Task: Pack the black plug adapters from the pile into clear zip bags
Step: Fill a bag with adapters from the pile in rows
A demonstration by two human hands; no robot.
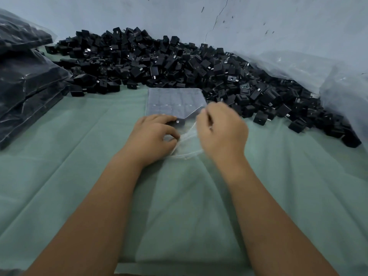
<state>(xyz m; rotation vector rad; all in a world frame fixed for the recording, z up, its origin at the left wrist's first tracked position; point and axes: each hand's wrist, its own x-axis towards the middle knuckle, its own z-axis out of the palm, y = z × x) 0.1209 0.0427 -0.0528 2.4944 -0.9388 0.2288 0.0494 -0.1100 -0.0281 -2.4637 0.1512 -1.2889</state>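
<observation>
My left hand (154, 134) pinches a black adapter (177, 122) at the clear zip bag's (175, 104) mouth, just before the pile (179, 64). My right hand (221, 128) pinches the mouth film open. I should slide it in flat.

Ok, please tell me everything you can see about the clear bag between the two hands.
The clear bag is thin, glossy plastic, lying flat on the green cloth before the pile of adapters. Rows of black adapters show dimly through it, so it looks nearly full. Its near, open end is loose and crumpled. The left hand grips that end beside one adapter at the mouth; the right hand, blurred, pinches the film from the other side.
</observation>
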